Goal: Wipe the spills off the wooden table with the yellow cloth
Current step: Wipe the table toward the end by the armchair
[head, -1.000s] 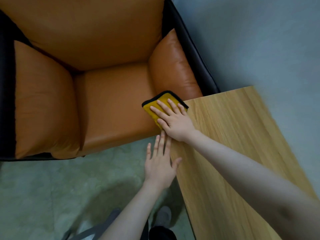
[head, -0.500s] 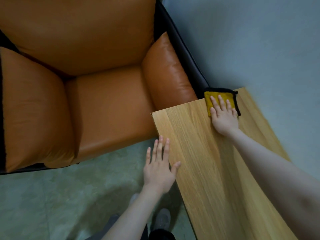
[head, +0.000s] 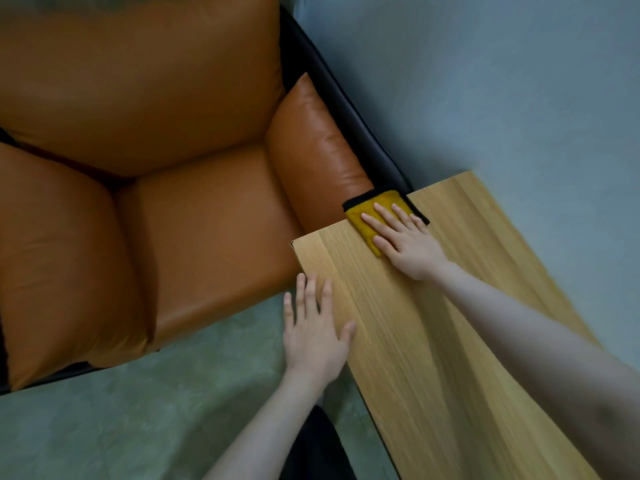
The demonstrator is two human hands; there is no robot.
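Note:
A yellow cloth (head: 367,216) with a black border lies at the far edge of the wooden table (head: 433,341), partly overhanging it toward the armchair. My right hand (head: 405,244) presses flat on the cloth with straight, spread fingers. My left hand (head: 315,327) rests flat at the table's left edge, fingers straight, thumb on the wood. No spill shows on the wood.
An orange leather armchair (head: 156,202) with a dark frame stands close against the table's far left corner. Grey-green floor (head: 121,417) lies below it, and pale floor to the right of the table. My shoe and dark trouser leg show at the bottom.
My right hand slid the cloth from the table's far left corner to the far right side, then back left to the middle of the far edge. My left hand stayed at the left edge.

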